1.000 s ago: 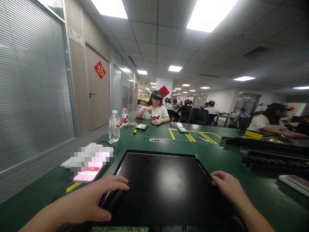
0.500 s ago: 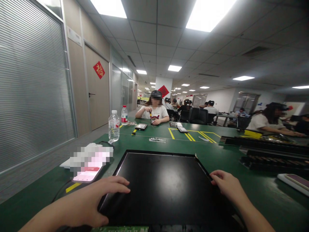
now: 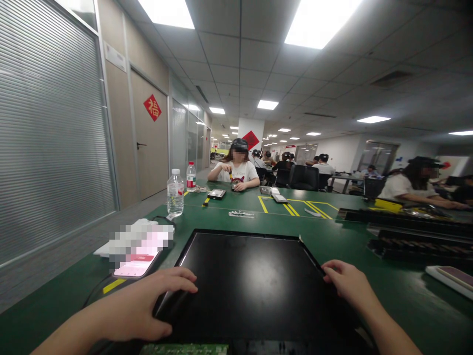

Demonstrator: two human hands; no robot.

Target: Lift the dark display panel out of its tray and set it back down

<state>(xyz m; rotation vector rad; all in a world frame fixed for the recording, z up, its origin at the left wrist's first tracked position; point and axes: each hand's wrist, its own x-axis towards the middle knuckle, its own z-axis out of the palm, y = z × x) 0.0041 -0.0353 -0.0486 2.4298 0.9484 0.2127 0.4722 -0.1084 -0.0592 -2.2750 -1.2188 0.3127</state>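
A flat black screen panel (image 3: 236,286) lies in front of me, its dark face up and a bright reflection in its middle. My left hand (image 3: 158,301) is at the panel's left edge, thumb and fingers spread apart over the border; whether it touches cannot be told. At the opposite edge, my right hand (image 3: 343,281) has thumb and fingertips closed on the rim. A green circuit board (image 3: 185,349) shows along the near edge, partly cut off by the picture's bottom.
Left of the panel is a lit phone (image 3: 136,264); a water bottle (image 3: 175,192) stands behind it. Long black strips (image 3: 414,239) and another phone (image 3: 454,278) lie to the right. Across the green table (image 3: 207,217) sits a person (image 3: 236,167) working near hard drives (image 3: 216,194).
My left thumb has shifted slightly to the right and up along the panel's near left corner. The right hand keeps its grip, and the panel has hardly moved.
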